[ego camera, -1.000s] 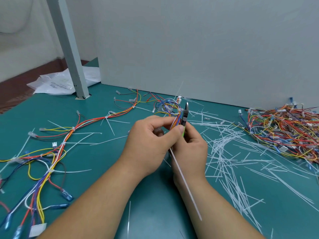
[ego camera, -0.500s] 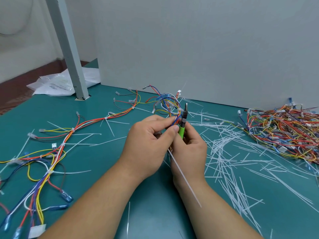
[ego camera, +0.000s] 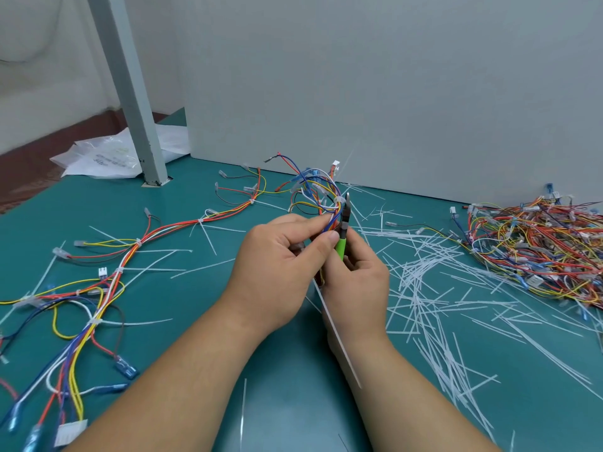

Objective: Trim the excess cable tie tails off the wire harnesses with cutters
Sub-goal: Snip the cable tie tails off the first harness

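Observation:
My left hand (ego camera: 277, 259) pinches a bundle of coloured wires, the wire harness (ego camera: 318, 197), holding it upright over the green table. My right hand (ego camera: 359, 282) grips green-handled cutters (ego camera: 343, 233), whose dark jaws point up beside a white cable tie head on the bundle. A long white cable tie tail (ego camera: 336, 334) hangs down from the hands across my right wrist.
A long harness (ego camera: 107, 282) with white ties lies spread at the left. A heap of harnesses (ego camera: 538, 243) sits at the right. Several cut tie tails (ego camera: 430, 288) litter the green table (ego camera: 182, 321). A grey post (ego camera: 130, 93), a plastic bag (ego camera: 107, 156) and a grey panel stand behind.
Both hands have lifted the harness and cutters slightly. More of the green cutter handle shows above my right hand, and the wire loops rise higher.

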`<state>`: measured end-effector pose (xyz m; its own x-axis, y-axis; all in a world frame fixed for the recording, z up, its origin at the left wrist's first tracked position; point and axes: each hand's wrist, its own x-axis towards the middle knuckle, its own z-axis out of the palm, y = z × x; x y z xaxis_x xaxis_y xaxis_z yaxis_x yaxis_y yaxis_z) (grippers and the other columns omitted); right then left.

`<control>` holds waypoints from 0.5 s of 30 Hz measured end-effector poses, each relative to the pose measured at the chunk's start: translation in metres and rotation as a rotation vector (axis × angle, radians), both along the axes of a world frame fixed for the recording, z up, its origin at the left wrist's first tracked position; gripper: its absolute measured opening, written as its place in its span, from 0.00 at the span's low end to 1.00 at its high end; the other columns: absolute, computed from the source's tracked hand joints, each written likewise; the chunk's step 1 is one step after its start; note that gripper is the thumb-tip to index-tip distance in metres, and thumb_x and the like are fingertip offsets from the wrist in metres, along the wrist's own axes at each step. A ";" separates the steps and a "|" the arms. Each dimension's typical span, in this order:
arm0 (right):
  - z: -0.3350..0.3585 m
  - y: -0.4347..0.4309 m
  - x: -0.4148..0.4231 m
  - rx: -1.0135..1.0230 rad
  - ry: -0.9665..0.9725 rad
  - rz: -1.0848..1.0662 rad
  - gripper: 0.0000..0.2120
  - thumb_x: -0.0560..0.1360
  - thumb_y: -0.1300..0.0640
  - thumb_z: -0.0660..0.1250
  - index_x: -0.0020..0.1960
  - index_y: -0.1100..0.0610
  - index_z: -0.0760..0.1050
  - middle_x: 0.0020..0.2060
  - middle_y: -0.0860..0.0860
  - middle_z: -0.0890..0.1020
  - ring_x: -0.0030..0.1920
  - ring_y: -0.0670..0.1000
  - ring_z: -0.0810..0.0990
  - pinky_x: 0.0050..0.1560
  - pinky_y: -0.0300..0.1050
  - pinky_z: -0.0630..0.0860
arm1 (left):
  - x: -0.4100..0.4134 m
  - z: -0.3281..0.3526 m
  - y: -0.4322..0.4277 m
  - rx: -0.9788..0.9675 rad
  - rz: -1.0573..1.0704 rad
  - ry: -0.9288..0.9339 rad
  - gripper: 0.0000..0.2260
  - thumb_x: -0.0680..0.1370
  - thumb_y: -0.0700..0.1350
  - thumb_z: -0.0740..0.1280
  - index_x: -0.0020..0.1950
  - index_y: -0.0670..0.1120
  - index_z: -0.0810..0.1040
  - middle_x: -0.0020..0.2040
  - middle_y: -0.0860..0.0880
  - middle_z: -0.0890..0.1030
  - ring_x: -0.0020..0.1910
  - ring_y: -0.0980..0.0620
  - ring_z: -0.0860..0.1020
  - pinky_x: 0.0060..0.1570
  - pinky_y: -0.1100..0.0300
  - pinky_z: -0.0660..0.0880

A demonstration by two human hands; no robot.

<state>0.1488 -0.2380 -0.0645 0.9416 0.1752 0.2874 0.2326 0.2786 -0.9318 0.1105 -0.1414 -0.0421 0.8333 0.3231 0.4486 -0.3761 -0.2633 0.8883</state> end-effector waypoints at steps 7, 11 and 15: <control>0.000 0.000 0.000 0.030 0.010 0.016 0.12 0.76 0.59 0.68 0.51 0.45 0.86 0.38 0.46 0.83 0.39 0.45 0.77 0.42 0.41 0.78 | 0.000 0.001 0.000 0.001 -0.004 0.000 0.10 0.79 0.41 0.72 0.60 0.49 0.86 0.45 0.44 0.82 0.43 0.42 0.77 0.43 0.57 0.76; -0.001 0.000 0.001 0.049 0.027 0.014 0.12 0.76 0.59 0.68 0.52 0.46 0.87 0.38 0.47 0.82 0.39 0.46 0.76 0.43 0.45 0.77 | 0.001 0.000 0.000 0.000 -0.012 0.004 0.11 0.80 0.41 0.72 0.61 0.48 0.85 0.46 0.44 0.83 0.45 0.40 0.78 0.47 0.52 0.78; -0.002 0.000 0.001 0.045 0.023 0.011 0.11 0.76 0.60 0.68 0.52 0.48 0.87 0.37 0.48 0.81 0.39 0.47 0.75 0.44 0.47 0.75 | 0.001 0.000 0.002 -0.006 -0.007 0.006 0.11 0.79 0.41 0.71 0.60 0.48 0.85 0.44 0.45 0.82 0.41 0.45 0.76 0.42 0.63 0.74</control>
